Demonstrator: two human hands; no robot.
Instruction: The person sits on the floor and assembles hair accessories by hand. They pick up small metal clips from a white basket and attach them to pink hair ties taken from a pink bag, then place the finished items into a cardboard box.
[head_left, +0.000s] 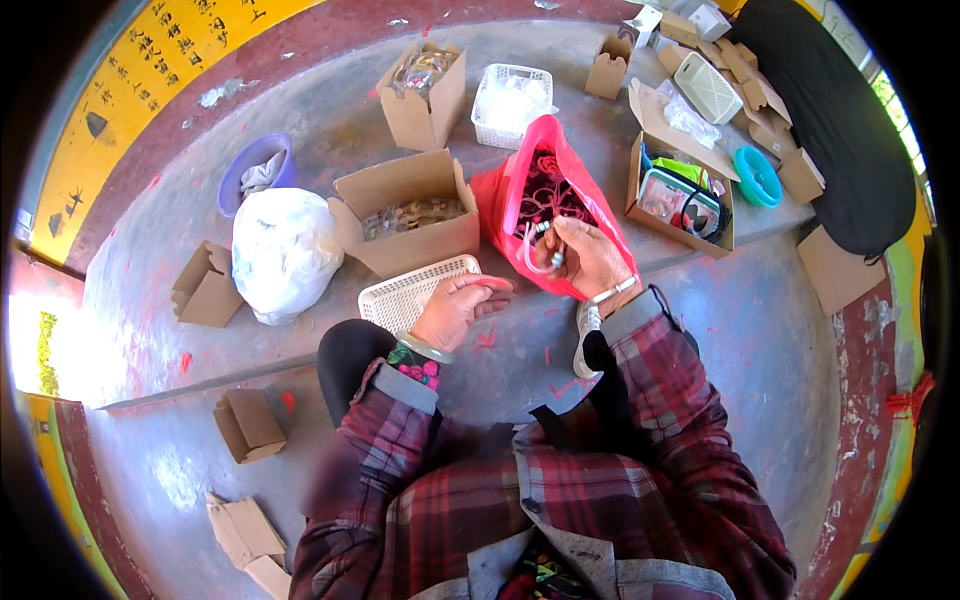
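A pink plastic bag (600, 215) stands in front of me with its mouth open, full of dark red and pale pink cords (545, 190). My right hand (592, 258) is closed at the bag's near side, pinching a pale pink beaded bracelet (545, 232) with light beads. My left hand (452, 312) is over the near end of a cream plastic basket (385, 300), its fingers together and pointing toward the bag. Along those fingers runs a reddish-pink strip (488, 282) whose kind I cannot make out.
Beyond the cream basket sits a cardboard box (430, 240) of small packets, beside a stuffed white bag (285, 255). A purple basin (232, 180), a white basket (490, 132) and another box (425, 115) stand farther off. To the right are a filled box (690, 235) and a turquoise basket (757, 177).
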